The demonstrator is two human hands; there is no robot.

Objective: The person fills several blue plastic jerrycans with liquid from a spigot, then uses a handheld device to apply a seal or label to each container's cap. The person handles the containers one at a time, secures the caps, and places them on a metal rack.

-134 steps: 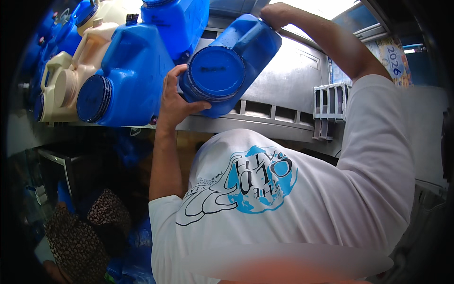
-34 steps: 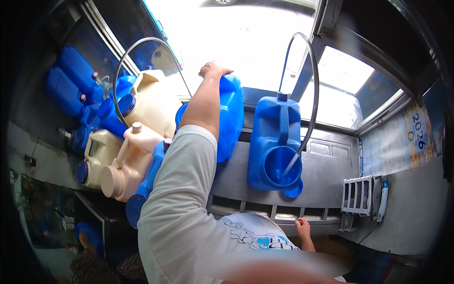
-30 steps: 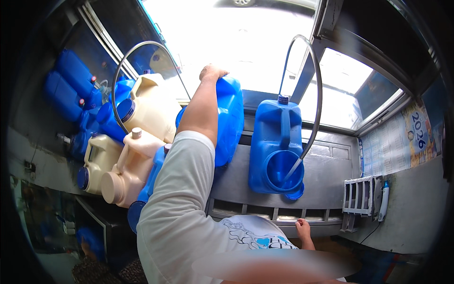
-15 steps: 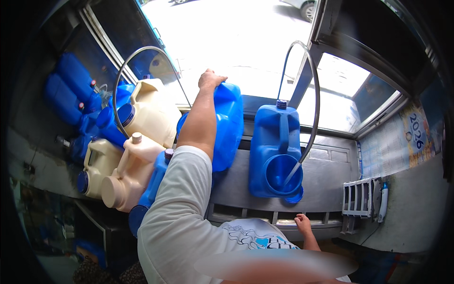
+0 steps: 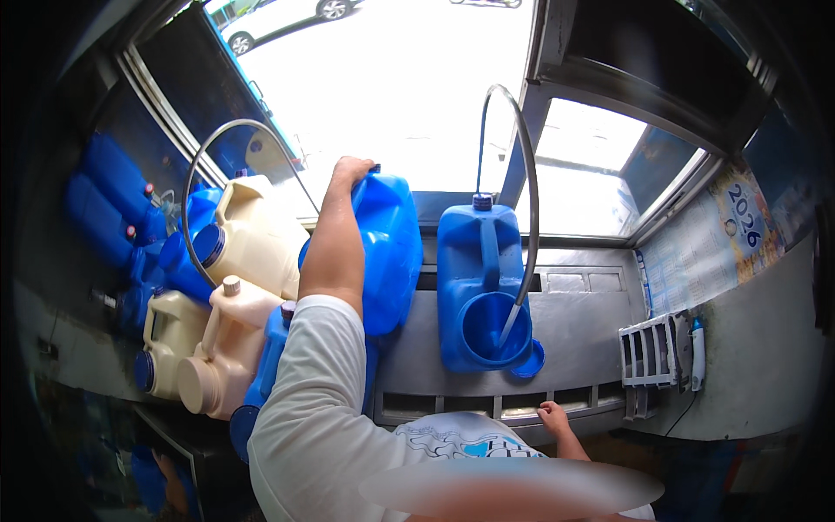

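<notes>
Left hand (image 5: 350, 168) curled over the top of the blue jug (image 5: 387, 248), long axis upright. Right hand (image 5: 551, 415) loosely closed on the bench (image 5: 574, 326) edge, well apart.

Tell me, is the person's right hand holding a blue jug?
No, the right hand rests on the counter edge; only the left hand grips a blue jug.

Funnel (image 5: 496, 329) on jug (image 5: 480, 261), counter (image 5: 574, 322) beneath

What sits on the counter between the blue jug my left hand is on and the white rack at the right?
In the head view, between the blue jug under the left hand and the white rack stands an open blue container with a hose in it.
</notes>
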